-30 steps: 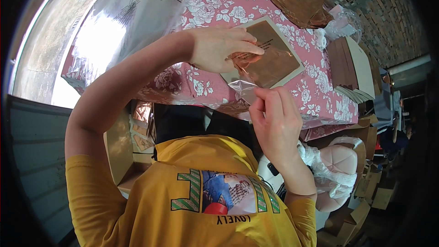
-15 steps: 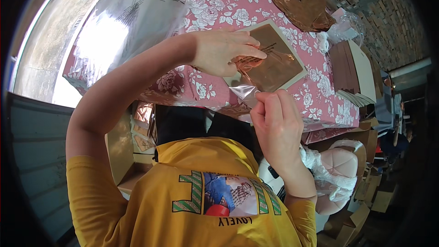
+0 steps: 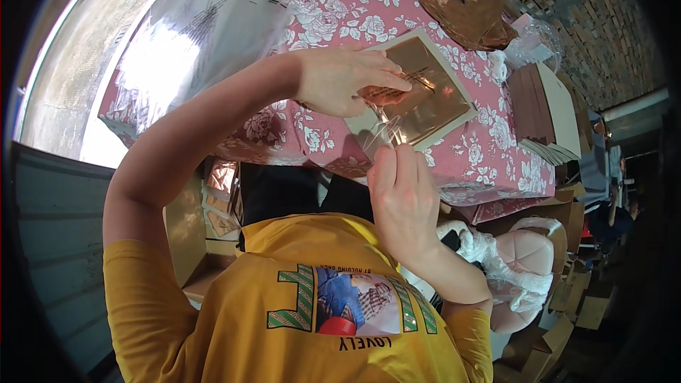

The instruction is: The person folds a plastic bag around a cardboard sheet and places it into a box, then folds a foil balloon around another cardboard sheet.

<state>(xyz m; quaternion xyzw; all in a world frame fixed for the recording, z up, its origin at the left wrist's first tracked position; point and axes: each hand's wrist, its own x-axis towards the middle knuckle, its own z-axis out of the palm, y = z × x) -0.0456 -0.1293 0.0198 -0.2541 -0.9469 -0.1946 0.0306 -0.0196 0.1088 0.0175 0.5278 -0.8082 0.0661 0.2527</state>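
A flat square piece with a shiny copper-coloured face (image 3: pixel 433 110) and a pale border lies turned at an angle on the flowered tablecloth (image 3: pixel 326 10). Dark print shows through clear plastic over it. My left hand (image 3: pixel 339 81) rests on its left side, fingers stretched out and pressing lightly on the surface. Near the piece's lower corner, my right hand (image 3: pixel 404 195) is closed in a pinch on a clear plastic film (image 3: pixel 386 130). The film is drawn taut and creased between the two hands. My left thumb is partly hidden.
Clear printed plastic bags (image 3: pixel 206 35) lie in a glossy pile at the left. Crumpled brown film (image 3: pixel 461 0) covers the far side. A stack of brown and cream boards (image 3: pixel 543 110) stands at the right edge. Below are open cardboard boxes (image 3: pixel 188 241) and a plastic-wrapped cushioned seat (image 3: pixel 523 262).
My right hand has moved left and slightly up, pulling the film's edge along with it. The left hand has hardly moved, and reflections on the copper-coloured face have shifted.
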